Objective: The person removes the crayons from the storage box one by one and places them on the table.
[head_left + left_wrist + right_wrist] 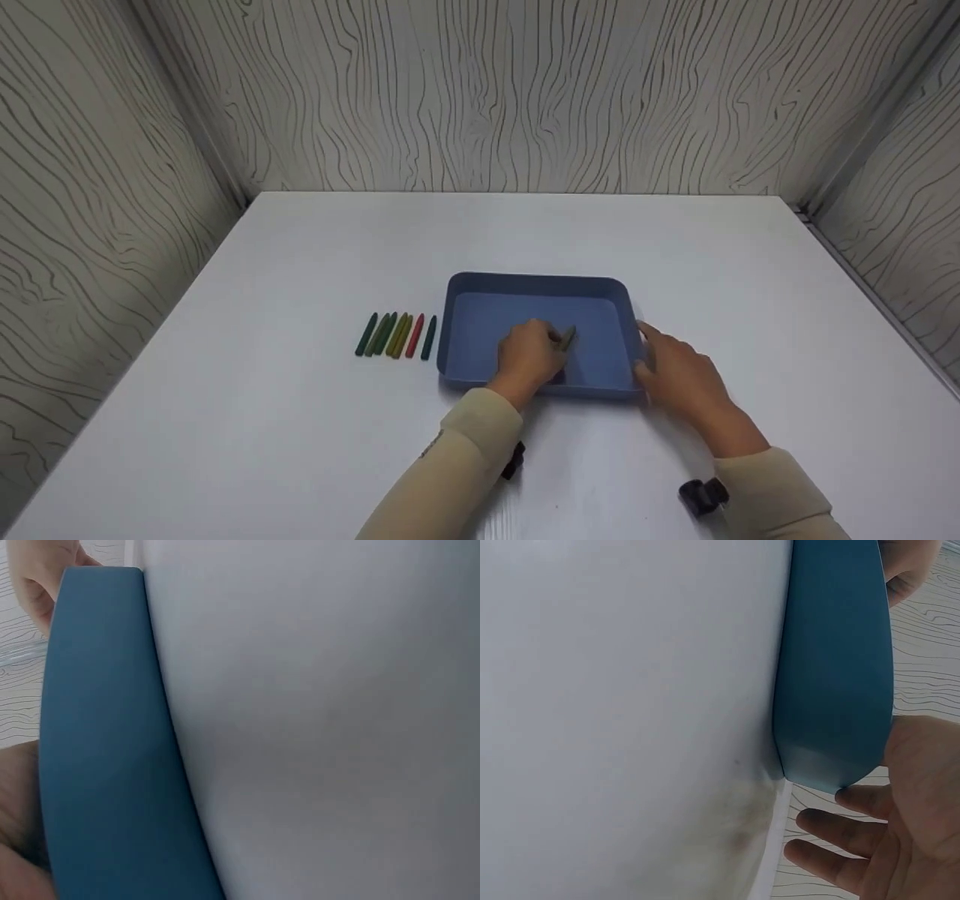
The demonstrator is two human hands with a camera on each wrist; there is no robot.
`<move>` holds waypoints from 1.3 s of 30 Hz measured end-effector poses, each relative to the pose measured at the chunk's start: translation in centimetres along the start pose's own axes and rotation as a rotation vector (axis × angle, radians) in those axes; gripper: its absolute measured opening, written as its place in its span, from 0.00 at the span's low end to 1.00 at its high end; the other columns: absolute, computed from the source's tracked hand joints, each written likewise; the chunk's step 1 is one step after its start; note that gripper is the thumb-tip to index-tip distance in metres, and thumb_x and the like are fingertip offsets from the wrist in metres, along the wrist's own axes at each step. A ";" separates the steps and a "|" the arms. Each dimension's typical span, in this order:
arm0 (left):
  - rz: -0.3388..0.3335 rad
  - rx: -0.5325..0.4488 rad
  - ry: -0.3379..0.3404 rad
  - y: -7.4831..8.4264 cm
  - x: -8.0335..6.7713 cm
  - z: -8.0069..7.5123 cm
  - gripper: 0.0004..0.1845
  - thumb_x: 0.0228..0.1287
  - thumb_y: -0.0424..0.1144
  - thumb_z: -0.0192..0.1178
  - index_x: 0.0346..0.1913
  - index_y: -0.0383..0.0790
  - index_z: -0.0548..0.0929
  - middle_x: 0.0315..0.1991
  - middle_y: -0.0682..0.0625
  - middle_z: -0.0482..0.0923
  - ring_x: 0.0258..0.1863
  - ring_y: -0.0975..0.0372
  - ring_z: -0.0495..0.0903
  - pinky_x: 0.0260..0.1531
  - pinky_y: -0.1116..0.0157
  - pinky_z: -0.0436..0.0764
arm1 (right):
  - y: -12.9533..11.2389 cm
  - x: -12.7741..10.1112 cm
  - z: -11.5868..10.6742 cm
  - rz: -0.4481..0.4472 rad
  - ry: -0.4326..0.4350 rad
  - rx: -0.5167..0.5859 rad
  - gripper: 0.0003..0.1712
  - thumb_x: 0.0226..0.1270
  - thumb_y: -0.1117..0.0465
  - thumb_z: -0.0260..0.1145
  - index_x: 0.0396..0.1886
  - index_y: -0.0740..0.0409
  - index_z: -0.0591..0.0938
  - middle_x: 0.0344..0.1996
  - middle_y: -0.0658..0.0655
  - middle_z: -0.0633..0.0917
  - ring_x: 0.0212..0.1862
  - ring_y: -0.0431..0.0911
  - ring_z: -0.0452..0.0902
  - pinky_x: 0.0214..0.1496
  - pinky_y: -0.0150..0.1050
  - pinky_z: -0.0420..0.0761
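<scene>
In the head view, a shallow blue tray (536, 283) rests on the white table. My left hand (531, 354) reaches over its near wall and pinches an olive-green crayon (568, 337), tilted above the tray floor. At the right wall is my right hand (686, 379), its thumb at the rim. The right wrist view shows that hand's fingers (844, 832) nearly straight, one fingertip touching the tray's corner. Left of the tray, several crayons lie side by side, among them a red crayon (415, 336) and a dark green crayon (429, 337). The tray wall hides my left fingertips in the left wrist view.
The white table (225, 420) runs back to a wood-grain patterned panel (480, 97), with similar panels at both sides. A black wrist camera mount (703, 496) shows by the right sleeve, another (514, 461) by the left.
</scene>
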State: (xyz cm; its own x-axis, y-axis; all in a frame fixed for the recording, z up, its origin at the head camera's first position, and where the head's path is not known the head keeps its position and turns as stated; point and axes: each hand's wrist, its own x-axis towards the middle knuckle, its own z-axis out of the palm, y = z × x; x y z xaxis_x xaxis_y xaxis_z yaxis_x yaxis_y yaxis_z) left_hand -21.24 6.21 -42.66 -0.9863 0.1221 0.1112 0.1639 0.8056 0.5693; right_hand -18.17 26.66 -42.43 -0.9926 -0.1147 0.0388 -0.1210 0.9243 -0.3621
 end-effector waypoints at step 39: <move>-0.071 -0.300 0.098 -4.5 1.8 -8.0 0.12 0.55 0.32 0.65 0.44 0.36 0.86 0.39 0.44 0.84 0.35 0.58 0.82 0.35 0.61 0.78 | 0.0 0.0 -0.2 -0.019 -0.009 -0.019 0.34 0.65 0.62 0.58 0.69 0.68 0.63 0.57 0.72 0.74 0.56 0.68 0.69 0.51 0.63 0.68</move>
State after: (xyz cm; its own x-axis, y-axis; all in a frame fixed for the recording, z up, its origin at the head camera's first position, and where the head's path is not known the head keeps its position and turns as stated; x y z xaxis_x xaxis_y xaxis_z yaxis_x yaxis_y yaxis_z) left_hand -23.59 -1.80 -38.54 -0.9912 0.0030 0.1322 0.1074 0.6018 0.7914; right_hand -18.21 26.74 -42.25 -0.9901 -0.1351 0.0373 -0.1397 0.9287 -0.3436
